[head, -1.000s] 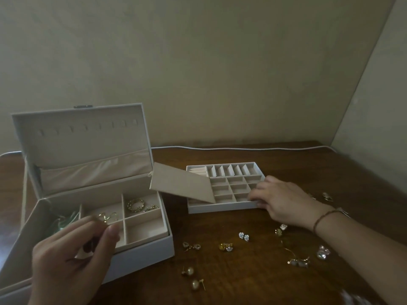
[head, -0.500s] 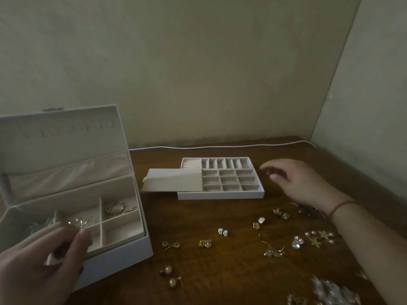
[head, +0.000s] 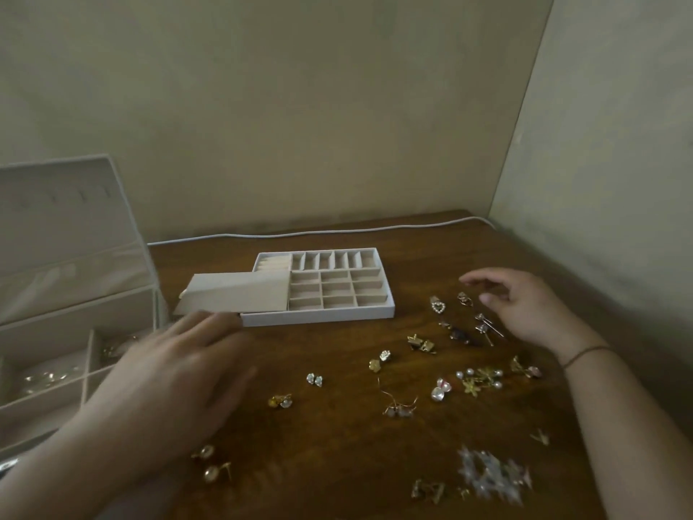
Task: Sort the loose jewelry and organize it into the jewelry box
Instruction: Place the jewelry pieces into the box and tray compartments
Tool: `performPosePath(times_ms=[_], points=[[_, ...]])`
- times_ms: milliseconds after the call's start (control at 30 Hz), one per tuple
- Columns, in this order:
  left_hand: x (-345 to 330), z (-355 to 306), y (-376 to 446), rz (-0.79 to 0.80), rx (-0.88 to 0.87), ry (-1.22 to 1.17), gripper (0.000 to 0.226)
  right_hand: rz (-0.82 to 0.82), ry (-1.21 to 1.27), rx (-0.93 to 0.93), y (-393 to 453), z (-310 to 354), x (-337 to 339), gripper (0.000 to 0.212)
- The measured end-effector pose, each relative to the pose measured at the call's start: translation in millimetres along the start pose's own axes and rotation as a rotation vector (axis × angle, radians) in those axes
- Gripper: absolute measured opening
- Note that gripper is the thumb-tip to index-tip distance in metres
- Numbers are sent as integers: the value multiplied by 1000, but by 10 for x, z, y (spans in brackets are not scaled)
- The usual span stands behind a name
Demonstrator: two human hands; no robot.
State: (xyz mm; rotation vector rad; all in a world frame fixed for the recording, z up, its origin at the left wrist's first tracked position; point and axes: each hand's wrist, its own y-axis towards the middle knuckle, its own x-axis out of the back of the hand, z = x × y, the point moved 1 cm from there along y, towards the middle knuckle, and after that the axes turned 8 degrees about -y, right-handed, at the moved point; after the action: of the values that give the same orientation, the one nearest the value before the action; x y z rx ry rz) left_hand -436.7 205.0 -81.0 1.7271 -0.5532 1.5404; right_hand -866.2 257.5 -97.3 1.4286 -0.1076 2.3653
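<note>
Your dark wooden bench [head: 337, 463] carries the open jewelry box [head: 56, 350] at its left edge and, near the middle toward the wall, a pale divided tray [head: 337, 315] with a flat beige card [head: 232, 294] lying half over its left end. A white cable [head: 318, 231] runs along the back edge. In front of you and to the right of the tray lie scattered pieces: a heart-shaped brooch [head: 437, 305], gold stud earrings [head: 378, 361], a pair of pearl studs [head: 210, 463] and a blurred sparkly piece [head: 491, 472].
</note>
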Motion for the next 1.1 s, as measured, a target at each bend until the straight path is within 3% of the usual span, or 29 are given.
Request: performPosePath(times_ms=[100,167,300,567,800,1100], points=[[72,-246,669,0,-40,49,34,49,-25,26,32,-8,-35,44],[-22,-282,842,169,125,-23,46,78,-29,52,48,26,-55,43],[-276,-237,1058,241,167,-82,49,180,-129,137,81,160,-163,33],[-380,-153,1120,222,187,-142,45,122,-286,161,119,205,-202,17],[-374,-81,1095,284,174,-143,50,-81,-5,86,164,73,-140,14],[-346,-23,1077,321,160,-180,47,-78,172,0,156,49,-100,17]])
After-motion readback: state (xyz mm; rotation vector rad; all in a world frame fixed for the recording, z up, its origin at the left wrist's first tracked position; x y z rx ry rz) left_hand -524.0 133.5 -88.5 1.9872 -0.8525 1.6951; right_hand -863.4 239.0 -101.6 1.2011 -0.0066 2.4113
